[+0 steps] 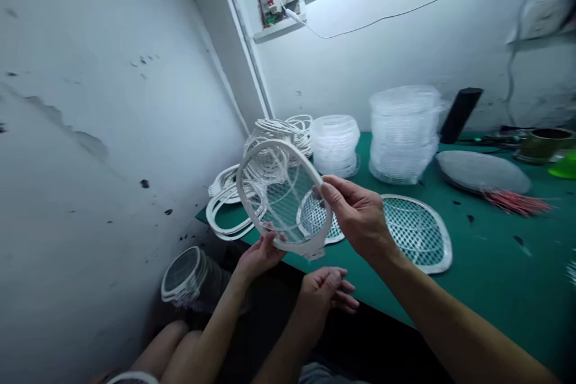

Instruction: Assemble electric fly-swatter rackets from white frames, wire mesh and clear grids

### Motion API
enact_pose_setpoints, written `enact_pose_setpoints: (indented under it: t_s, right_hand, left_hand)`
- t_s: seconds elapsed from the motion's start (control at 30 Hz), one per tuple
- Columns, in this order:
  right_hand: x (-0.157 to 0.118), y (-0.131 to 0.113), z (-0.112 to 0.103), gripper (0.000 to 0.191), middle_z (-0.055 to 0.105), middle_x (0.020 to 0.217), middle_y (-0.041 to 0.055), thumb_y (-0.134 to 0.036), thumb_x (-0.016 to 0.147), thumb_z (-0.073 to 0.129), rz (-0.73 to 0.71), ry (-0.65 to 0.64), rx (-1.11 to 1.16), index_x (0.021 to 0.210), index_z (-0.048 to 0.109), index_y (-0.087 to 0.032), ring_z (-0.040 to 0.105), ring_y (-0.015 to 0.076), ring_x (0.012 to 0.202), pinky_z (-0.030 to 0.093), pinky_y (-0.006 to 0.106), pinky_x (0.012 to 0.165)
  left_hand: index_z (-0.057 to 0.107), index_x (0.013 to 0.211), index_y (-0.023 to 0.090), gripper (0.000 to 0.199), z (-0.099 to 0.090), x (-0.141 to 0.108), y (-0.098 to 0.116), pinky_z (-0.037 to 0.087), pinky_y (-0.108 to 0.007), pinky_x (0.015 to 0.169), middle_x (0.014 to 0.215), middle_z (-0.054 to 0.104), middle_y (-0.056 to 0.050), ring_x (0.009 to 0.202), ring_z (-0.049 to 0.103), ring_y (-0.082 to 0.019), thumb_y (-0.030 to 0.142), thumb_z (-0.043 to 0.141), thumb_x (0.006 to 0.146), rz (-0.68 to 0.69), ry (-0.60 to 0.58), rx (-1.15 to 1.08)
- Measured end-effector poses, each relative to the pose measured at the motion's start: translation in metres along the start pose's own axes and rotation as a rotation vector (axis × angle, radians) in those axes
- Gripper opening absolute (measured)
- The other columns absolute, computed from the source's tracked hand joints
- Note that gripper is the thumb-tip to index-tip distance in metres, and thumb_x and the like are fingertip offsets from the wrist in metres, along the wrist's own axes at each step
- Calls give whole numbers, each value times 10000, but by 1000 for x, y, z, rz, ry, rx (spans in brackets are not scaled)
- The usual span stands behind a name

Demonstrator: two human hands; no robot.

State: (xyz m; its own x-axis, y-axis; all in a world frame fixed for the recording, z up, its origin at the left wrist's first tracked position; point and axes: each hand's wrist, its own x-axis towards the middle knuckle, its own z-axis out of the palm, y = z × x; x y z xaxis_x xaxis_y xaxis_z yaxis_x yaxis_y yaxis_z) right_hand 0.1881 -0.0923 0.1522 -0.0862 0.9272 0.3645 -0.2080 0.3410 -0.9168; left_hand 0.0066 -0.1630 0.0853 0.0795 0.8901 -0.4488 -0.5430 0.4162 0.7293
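My right hand (357,216) grips the right rim of an oval white plastic racket frame with wire mesh (281,198), holding it tilted above the bench. A second person's hand (258,258), coming from the lower left, supports the frame's bottom rim. My left hand (326,291) hangs below the bench edge, fingers loosely curled, holding nothing. Just beyond my right hand, a white-rimmed oval mesh panel (416,231) lies flat on the green mat (490,270). Another mesh panel (315,216) lies partly hidden behind the held frame. Which arm is mine is hard to settle.
White wire-like rings (276,147) are heaped at the mat's far left corner beside transparent plastic stacks (402,135). A grey oval plate with red wires (481,171) lies to the right. A bin of frames (184,276) stands on the floor by the wall.
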Motion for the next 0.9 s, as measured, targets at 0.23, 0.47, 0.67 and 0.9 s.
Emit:
enact_pose_setpoints:
  t_s: [0.23, 0.47, 0.67, 0.9]
  right_hand:
    - [-37, 36, 33, 487, 715, 1311, 84, -567, 932, 665, 152, -326, 29, 1329, 709, -290, 647, 337, 1240, 557, 511, 1034]
    - [-65, 97, 3, 441, 746, 1252, 57, -568, 901, 671, 145, -342, -330, 1245, 746, -302, 692, 315, 1190, 597, 446, 1014]
    - [-80, 133, -36, 403, 758, 1211, 66, -541, 889, 658, -61, -335, -482, 1187, 750, -286, 736, 313, 1080, 626, 426, 954]
    - [-88, 120, -67, 344, 736, 1206, 69, -457, 910, 636, -106, -292, -579, 1241, 700, -392, 715, 359, 1082, 601, 526, 947]
  left_hand:
    - [716, 838, 77, 543, 23, -2, -119, 525, -280, 556, 740, 692, -97, 549, 676, -168, 600, 813, 727, 169, 10, 164]
    - [760, 890, 58, 670, 12, -11, -101, 531, -348, 606, 704, 686, -112, 542, 645, -186, 709, 772, 730, 205, 27, 114]
    - [746, 906, 80, 692, 11, 3, -95, 528, -351, 605, 657, 673, -75, 521, 629, -179, 721, 809, 652, 237, 48, 69]
    - [732, 1002, 96, 702, 20, 12, -98, 533, -315, 623, 743, 680, -57, 583, 658, -161, 719, 790, 684, 207, 20, 138]
